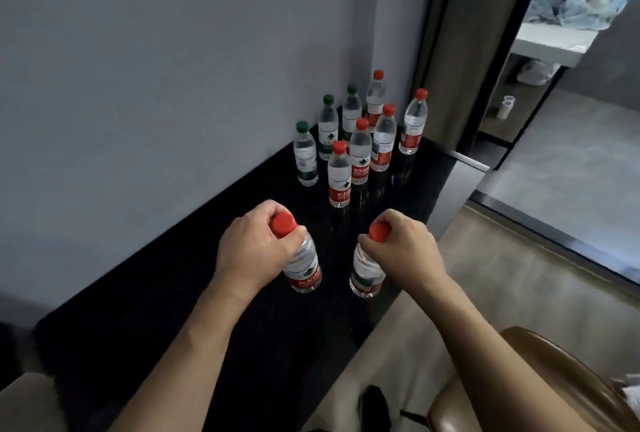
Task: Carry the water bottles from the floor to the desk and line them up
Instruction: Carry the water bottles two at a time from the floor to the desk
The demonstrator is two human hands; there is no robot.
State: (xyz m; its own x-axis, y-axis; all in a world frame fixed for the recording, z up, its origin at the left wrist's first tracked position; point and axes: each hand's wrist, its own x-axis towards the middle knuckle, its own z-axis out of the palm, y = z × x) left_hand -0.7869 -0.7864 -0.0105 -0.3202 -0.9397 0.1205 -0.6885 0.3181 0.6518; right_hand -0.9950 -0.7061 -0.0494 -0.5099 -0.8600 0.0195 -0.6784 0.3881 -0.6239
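My left hand [252,248] grips the neck of a red-capped water bottle [304,269], which hangs tilted just over the black desk [173,310]. My right hand [405,251] grips another red-capped bottle [367,275] by its neck, about a hand's width to the right. Whether either bottle's base touches the desk I cannot tell. Farther back on the desk stand several bottles in two rough rows: three with green caps [305,158] along the wall and several with red caps [339,178] beside them.
A grey wall [173,68] runs along the desk's left side. A brown chair [540,379] stands at lower right on beige floor [502,275]. A dark curtain [478,43] and a glass partition lie beyond the desk's far end.
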